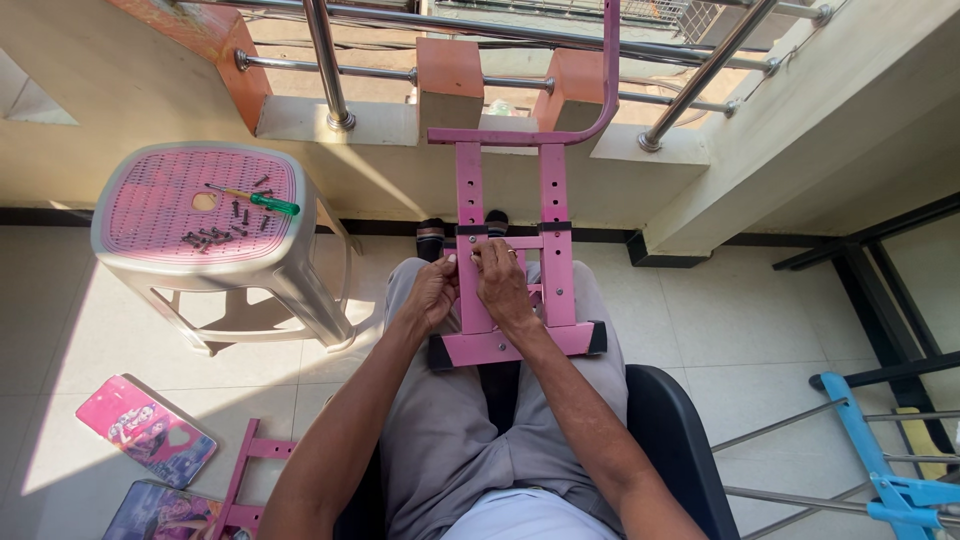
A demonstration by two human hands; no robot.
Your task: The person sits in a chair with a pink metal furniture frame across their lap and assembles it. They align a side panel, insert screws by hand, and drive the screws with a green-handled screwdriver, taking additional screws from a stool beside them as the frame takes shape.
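Both hands work on the pink metal frame [512, 250] standing across the person's lap: the left hand [432, 292] curls, fingers pinched together, against its left upright, and the right hand [503, 283] closes on the crossbar just beside it.

A green-handled screwdriver [262, 200] and dark screws [210, 236] are carried by the pink-topped plastic stool [140, 215].

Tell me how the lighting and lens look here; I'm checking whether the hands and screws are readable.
Head view: hard sun lights the pink frame, both hands (left hand, right hand) and the stool; sharp shadows fall on the floor; screws are small but sharp; wide lens bends the railing.
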